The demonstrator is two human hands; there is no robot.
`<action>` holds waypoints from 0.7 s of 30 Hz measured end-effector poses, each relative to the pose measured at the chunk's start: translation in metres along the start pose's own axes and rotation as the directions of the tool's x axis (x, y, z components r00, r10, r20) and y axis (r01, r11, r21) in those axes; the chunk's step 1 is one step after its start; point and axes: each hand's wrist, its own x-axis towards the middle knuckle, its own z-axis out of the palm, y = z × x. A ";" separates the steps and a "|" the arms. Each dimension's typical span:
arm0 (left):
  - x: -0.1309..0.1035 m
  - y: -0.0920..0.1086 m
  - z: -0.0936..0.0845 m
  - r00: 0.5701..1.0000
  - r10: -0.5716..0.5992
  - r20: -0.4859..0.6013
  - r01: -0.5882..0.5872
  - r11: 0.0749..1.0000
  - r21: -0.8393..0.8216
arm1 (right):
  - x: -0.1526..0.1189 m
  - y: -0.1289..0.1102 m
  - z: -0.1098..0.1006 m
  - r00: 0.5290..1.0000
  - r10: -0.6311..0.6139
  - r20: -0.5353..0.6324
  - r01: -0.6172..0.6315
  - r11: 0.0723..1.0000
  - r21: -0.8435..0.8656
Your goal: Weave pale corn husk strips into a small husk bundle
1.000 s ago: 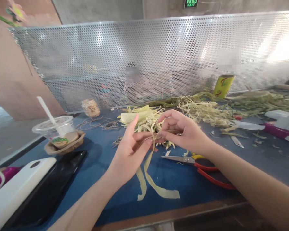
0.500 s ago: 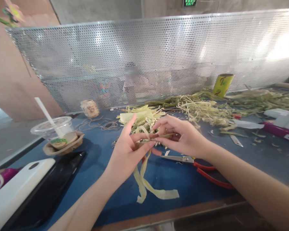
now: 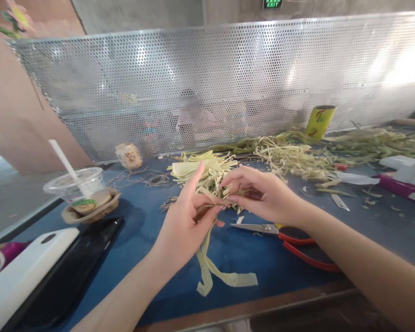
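carefully, the left hand (image 3: 185, 219) and the right hand (image 3: 259, 191) pinched the pale strip (image 3: 205, 263) (its two ends hung down) near the scissors (image 3: 283, 235).

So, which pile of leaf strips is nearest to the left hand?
The pale pile with a broad, flat leaf, behind the left hand; the curly pile and greener pile lie further right.

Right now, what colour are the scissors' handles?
Mostly red, with a bit of yellow; the scissors show best in the head view.
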 end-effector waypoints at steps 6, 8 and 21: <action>0.001 0.000 0.002 0.998 -0.069 0.009 0.070 0.995 -0.071 | 0.007 0.001 -0.002 0.999 -0.033 0.015 0.034 0.998 -0.062; 0.000 0.001 0.004 0.996 -0.088 0.024 0.089 0.995 -0.051 | 0.010 0.002 0.001 0.994 -0.104 -0.014 0.103 0.990 -0.097; 0.002 0.001 0.010 0.984 -0.164 0.075 0.179 0.943 -0.282 | 0.015 -0.004 0.016 0.965 0.092 -0.244 -0.077 0.995 0.070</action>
